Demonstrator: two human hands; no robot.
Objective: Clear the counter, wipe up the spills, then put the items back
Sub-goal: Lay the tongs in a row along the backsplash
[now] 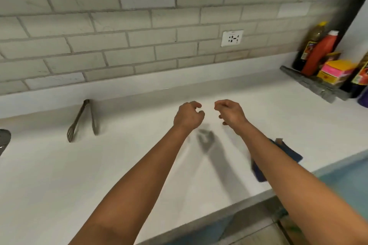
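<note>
A white counter [59,175] runs under a grey tiled wall [99,26]. At two o'clock, a dark tray [310,83] carries bottles, among them a red sauce bottle [318,53], and a yellow-pink box [334,71]; their labels are too blurred to read. At four o'clock a blue cloth [290,153] lies under the right forearm. Tongs [81,119] lean at ten o'clock. Left hand [188,115] and right hand [231,112] hover loosely curled, holding nothing.
</note>
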